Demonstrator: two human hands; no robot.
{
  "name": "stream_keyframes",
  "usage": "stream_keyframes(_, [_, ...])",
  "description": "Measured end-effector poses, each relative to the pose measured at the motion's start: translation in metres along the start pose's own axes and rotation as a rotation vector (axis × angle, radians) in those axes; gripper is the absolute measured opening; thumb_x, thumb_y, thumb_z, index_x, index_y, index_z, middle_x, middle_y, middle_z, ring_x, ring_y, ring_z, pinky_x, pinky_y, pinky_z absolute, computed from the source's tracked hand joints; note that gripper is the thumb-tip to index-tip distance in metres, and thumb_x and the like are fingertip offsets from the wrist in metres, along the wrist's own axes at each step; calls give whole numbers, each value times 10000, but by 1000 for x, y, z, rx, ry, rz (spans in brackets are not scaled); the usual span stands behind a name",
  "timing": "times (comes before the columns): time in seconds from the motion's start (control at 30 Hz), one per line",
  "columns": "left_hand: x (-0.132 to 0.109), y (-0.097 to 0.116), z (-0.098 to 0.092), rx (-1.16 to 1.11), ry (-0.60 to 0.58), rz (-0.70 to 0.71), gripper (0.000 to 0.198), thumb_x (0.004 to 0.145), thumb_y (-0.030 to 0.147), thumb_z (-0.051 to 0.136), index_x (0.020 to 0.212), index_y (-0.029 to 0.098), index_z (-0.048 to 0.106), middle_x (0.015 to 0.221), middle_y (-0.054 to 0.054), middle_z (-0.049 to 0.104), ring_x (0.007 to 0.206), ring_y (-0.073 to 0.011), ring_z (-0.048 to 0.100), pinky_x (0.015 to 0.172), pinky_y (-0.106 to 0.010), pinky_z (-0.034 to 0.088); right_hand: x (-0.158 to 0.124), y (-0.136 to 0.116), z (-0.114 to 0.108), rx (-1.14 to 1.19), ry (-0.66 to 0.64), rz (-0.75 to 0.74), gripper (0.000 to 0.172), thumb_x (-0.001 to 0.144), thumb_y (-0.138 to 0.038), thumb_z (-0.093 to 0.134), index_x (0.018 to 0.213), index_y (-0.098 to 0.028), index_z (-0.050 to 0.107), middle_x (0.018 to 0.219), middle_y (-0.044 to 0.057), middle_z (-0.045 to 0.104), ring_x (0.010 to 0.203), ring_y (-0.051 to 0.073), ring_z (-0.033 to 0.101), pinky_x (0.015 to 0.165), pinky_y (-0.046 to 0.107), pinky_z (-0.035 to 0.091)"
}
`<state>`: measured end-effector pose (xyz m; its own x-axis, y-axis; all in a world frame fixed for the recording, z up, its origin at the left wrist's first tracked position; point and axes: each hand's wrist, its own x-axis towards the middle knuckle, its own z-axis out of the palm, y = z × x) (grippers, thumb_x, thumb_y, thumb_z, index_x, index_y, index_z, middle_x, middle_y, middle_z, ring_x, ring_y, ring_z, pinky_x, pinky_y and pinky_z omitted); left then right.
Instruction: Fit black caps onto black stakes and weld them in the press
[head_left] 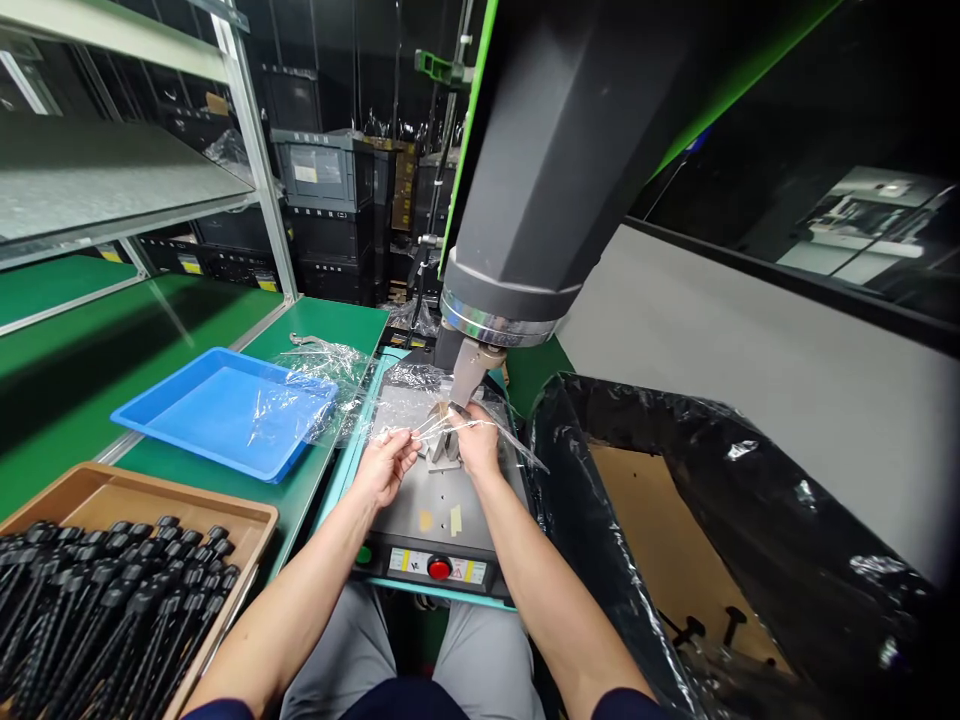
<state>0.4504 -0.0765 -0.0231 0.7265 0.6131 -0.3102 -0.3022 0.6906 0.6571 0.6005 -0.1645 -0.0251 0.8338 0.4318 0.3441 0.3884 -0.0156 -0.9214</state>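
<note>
My left hand [388,464] is closed in a pinch on a clear plastic bag [341,385], which trails over the blue tray to the left. Close to the machine's metal tip [469,368], my right hand [478,438] has its fingers closed on the bag's stretched edge. A small dark piece shows at the right fingertips; its kind cannot be made out. Below both hands lies the machine's grey base plate [409,505], with a metal fixture [444,455] partly hidden by the right hand and the film.
A blue tray [217,408] and a brown tray [142,484] of black long-stemmed parts [120,600] stand at left. On the base's front are a red button [439,568] and a green button [364,554]. A bin lined with black plastic [600,500] stands at right. The machine head [532,190] hangs overhead.
</note>
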Motion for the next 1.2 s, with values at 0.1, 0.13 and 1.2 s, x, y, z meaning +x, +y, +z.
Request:
stream_keyframes(0.1, [2,0,-1,11,10,-2,150,734,162,763,813,140,638,815,-34,723,679,-102,698,577,-157,566,3,1,-5,7,-37,-42,300,851,-405,563,1012,-206,721,1063,64,719,1002,254,639,911,373,466])
stream_keyframes(0.13, [2,0,-1,14,11,-4,149,733,164,763,815,138,640,809,-34,722,679,-103,697,576,-158,565,5,2,-6,-5,-38,-49,285,855,-397,552,982,-207,724,1050,64,720,997,253,639,915,375,466])
stream_keyframes(1.2, [9,-15,1,65,68,49,176,724,164,765,821,124,624,847,-73,727,679,-124,700,586,-187,555,-6,79,-29,152,163,196,429,714,-428,590,1014,-140,697,1090,136,698,995,281,634,912,424,468])
